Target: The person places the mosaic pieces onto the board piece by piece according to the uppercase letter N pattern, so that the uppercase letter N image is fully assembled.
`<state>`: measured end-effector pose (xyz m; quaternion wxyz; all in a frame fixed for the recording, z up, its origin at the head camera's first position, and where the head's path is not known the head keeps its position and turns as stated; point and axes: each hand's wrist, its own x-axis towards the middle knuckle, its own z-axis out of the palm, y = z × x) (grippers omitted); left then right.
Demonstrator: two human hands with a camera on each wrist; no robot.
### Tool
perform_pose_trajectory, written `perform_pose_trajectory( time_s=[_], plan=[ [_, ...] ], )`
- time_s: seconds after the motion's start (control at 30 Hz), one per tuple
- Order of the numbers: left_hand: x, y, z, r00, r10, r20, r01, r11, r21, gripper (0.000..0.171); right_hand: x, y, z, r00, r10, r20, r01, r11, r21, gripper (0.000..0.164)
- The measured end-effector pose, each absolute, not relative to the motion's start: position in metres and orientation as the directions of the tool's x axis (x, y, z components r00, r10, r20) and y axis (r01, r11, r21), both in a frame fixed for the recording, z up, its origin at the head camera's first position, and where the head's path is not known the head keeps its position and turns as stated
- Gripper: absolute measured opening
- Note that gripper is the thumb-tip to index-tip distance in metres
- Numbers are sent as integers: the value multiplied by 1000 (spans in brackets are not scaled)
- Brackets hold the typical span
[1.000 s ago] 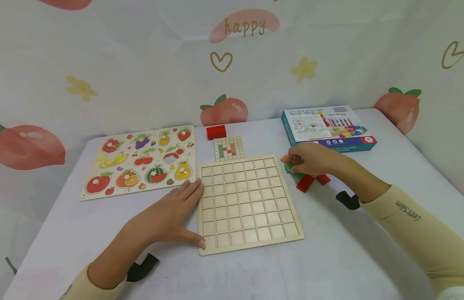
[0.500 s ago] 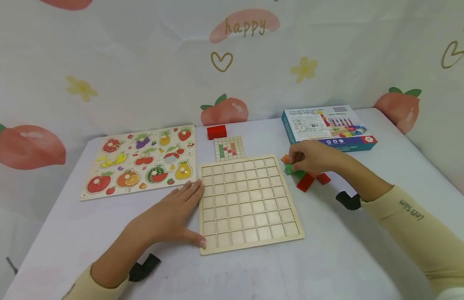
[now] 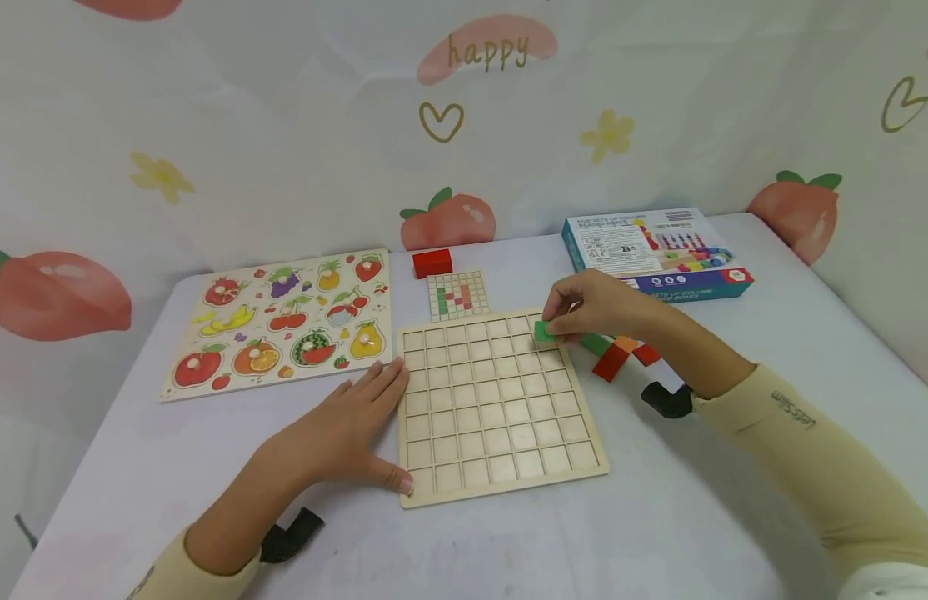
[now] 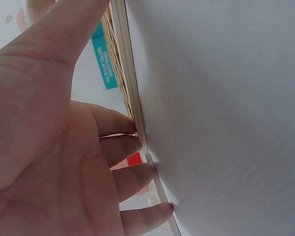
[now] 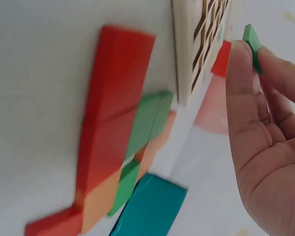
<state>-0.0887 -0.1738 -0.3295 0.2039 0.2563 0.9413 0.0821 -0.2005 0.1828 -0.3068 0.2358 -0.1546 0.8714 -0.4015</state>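
Between thumb and fingertips my right hand (image 3: 602,308) pinches a green square tile (image 3: 543,332), held over the top right corner of the wooden grid board (image 3: 479,417). In the right wrist view the same tile (image 5: 251,46) is seen nearly edge-on, above the table. My left hand (image 3: 336,437) rests at the board's left edge with fingers spread; the thumb touches the lower left corner. Just right of the board lies a group of red, green and orange tiles (image 3: 611,363), partly hidden by the right hand in the head view.
Behind the board lie a small pattern card (image 3: 458,297) with coloured squares and a red block (image 3: 432,263). A fruit peg puzzle (image 3: 276,325) is at the left. At the back right is a blue-green box (image 3: 659,254).
The right hand has lifted a green tile from the group and carried it left over the board's corner. An orange tile now lies among the red ones. The left hand stays put.
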Motion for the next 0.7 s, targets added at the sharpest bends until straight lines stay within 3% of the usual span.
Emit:
perform_pose_trajectory(
  time_s=[0.23,0.7],
  plan=[
    [-88,-174,-328,-788,512,-341,445,857,258,135,-202,159,-310,-812,-500,-302,-38,561,-827,11],
    [-88,-174,-331,-793,498,-351,424,865,268,137,-201,107,-303,-752,-581,-312,-105,572,-814,4]
  ],
)
